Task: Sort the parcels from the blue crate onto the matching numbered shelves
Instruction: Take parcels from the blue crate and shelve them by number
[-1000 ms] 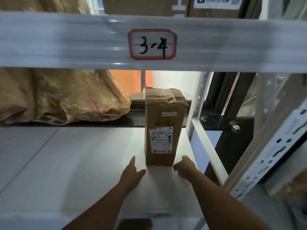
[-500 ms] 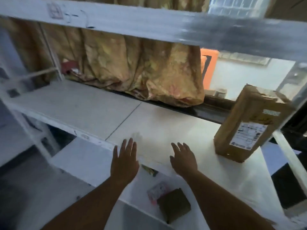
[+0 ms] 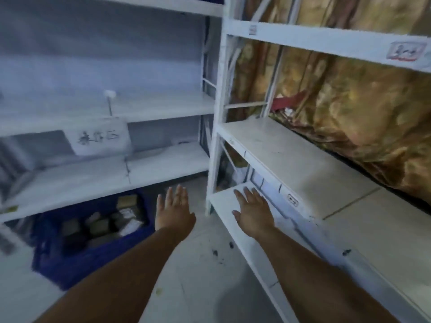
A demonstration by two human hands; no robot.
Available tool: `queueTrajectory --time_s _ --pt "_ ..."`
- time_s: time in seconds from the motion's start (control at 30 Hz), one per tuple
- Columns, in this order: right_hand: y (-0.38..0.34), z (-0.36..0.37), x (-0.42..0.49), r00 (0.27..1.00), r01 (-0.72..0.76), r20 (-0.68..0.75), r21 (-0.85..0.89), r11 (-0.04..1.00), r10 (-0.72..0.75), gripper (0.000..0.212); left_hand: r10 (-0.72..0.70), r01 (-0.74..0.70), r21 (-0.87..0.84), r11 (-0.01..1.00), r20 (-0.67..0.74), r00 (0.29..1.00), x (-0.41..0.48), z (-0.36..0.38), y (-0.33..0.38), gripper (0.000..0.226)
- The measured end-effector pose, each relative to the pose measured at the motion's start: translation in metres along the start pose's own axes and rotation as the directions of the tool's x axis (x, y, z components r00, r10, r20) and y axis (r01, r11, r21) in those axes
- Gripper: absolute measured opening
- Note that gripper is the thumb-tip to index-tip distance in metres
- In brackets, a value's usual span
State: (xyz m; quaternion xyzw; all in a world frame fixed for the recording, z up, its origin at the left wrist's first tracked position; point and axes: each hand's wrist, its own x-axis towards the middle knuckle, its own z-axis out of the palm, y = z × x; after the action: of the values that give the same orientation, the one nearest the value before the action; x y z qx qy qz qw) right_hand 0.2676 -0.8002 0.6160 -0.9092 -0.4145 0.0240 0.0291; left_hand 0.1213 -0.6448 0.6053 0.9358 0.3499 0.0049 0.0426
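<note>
Blue crate (image 3: 77, 259) (blurred) under shelf (image 3: 70, 190) edge, left hand (image 3: 173, 213) over floor (image 3: 198, 287), right hand (image 3: 254, 212) by rack (image 3: 214, 159), grips spread.

Head-worn view, looking forward and down, shelves (image 3: 291, 157) close

One blue crate (image 3: 98, 262), two shelf racks (image 3: 163, 108) (image 3: 286, 159)

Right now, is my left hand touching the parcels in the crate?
Apart. Head view: left hand over floor, blue crate wall between it and parcels.
</note>
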Motion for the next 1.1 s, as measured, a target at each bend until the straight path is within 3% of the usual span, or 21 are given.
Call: queueTrajectory --time_s 0.13,0.4,0.67,1.1 --pt "-0.076 0.007 0.052 0.985 0.166 0.033 0.029 0.986 -0.167 0.065 -0.196 0.195 0.024 0.980 0.028 0.980 -0.003 0.004 -0.084 0.069" --pt "-0.200 0.053 0.156 0.867 0.463 0.158 0.089 0.882 -0.472 0.071 -0.528 0.528 0.027 0.849 0.080 0.845 0.008 0.033 -0.208 0.072" --pt "-0.264 0.107 0.279 0.797 0.510 0.260 0.196 0.838 -0.546 0.072 -0.599 0.598 0.065 0.799 0.188 0.779 0.069 0.058 -0.275 0.075" --pt "-0.339 0.161 0.401 0.738 0.502 0.445 0.141 0.853 -0.507 0.073 -0.659 0.678 0.001 0.735 0.238 0.713 0.157 0.094 -0.366 0.073"
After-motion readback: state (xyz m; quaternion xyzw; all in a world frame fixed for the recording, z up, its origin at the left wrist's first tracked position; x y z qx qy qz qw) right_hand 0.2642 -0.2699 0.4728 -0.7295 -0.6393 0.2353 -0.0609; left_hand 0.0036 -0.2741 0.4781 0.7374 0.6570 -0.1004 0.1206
